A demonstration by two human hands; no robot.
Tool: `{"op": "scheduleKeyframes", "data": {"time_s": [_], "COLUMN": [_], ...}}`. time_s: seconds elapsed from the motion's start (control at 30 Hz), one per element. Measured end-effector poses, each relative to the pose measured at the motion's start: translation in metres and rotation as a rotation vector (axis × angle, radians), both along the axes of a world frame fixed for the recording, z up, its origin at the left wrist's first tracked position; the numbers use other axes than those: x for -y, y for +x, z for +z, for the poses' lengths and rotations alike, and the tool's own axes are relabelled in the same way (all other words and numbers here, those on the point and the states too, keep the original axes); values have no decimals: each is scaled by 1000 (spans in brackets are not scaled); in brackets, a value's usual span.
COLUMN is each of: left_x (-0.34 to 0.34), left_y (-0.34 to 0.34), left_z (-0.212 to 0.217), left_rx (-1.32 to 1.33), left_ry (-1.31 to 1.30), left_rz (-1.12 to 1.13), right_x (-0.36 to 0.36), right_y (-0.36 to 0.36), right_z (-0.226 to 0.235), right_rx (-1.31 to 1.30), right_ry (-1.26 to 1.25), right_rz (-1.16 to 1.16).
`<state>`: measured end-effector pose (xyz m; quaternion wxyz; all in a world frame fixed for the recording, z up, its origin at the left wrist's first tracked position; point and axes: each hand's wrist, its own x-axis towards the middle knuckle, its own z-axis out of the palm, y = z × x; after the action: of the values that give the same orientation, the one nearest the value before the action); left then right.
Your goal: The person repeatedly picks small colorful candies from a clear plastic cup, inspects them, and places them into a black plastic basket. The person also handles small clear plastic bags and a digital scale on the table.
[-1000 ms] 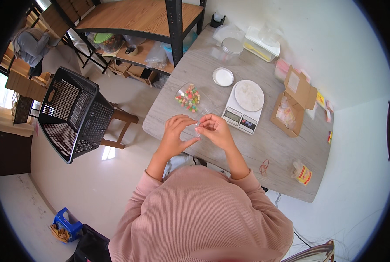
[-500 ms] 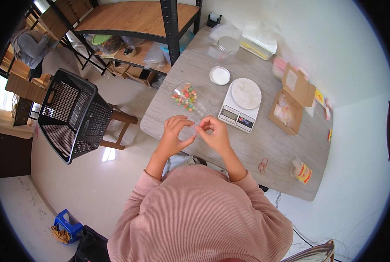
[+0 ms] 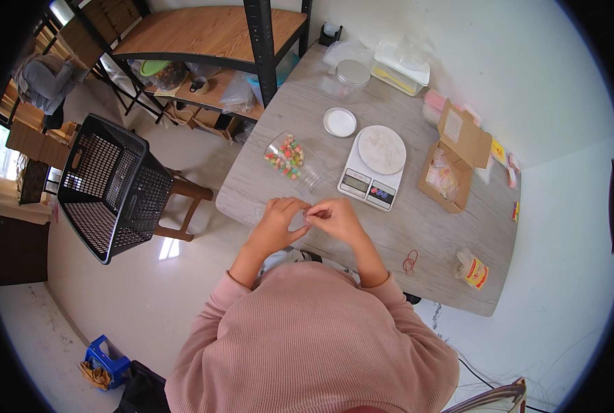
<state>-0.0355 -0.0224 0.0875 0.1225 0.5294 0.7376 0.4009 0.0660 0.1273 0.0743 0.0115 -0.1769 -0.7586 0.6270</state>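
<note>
Both my hands meet over the near edge of the table, in front of a clear jar (image 3: 311, 173) lying on its side. Small coloured pieces (image 3: 286, 157), red, green and yellow, are heaped toward the jar's far end. My left hand (image 3: 277, 224) is curled, its fingertips close to those of the other hand. Thumb and forefinger of my right hand (image 3: 336, 220) are pinched together at the same spot. What they pinch is tiny and see-through, and I cannot make out its kind. Right of the jar stands a white kitchen scale (image 3: 381, 158); a round white lid (image 3: 340, 122) lies beyond the jar.
An open cardboard box (image 3: 451, 168), a lidded clear jar (image 3: 352, 74) and a white-lidded container (image 3: 400, 72) stand farther back. Red rubber bands (image 3: 409, 261) and a yellow-labelled plastic packet (image 3: 473, 270) lie at right. Left of the table, a black basket (image 3: 118, 186) rests on a stool.
My hands have drawn slightly nearer to me and closer together. The clear film seen between them earlier now shows less. Table items shift slightly in the picture as the view moves.
</note>
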Motion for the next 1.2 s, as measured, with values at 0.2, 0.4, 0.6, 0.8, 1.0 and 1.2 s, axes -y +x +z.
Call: {"op": "scheduleKeyframes", "data": {"time_s": [0.2,0.4,0.6,0.8,1.0,1.2], "left_x": [9,16,30,25,3,2], "left_y": [-1,-8,-12,-24,-35,-39], "left_z": [-6,-11,-15,-45,-82,-87], "left_rx": [115,352,360,496,908,884], "left_ry": [-104,-13,16,50,156,136], "left_rz": [-37,66,131,145,110,116], "right_x": [1,12,-9,-17,-14,-9], "right_y": [2,-6,-35,-76,-92,-96], "right_z": [-7,-36,-75,-86,-91,-84], "right_rx": [-16,-355,-212,-372,-272,-198], "right_ry": [52,39,266,595,621,620], "right_rz": [91,-116,-341,-222,-231,-275]}}
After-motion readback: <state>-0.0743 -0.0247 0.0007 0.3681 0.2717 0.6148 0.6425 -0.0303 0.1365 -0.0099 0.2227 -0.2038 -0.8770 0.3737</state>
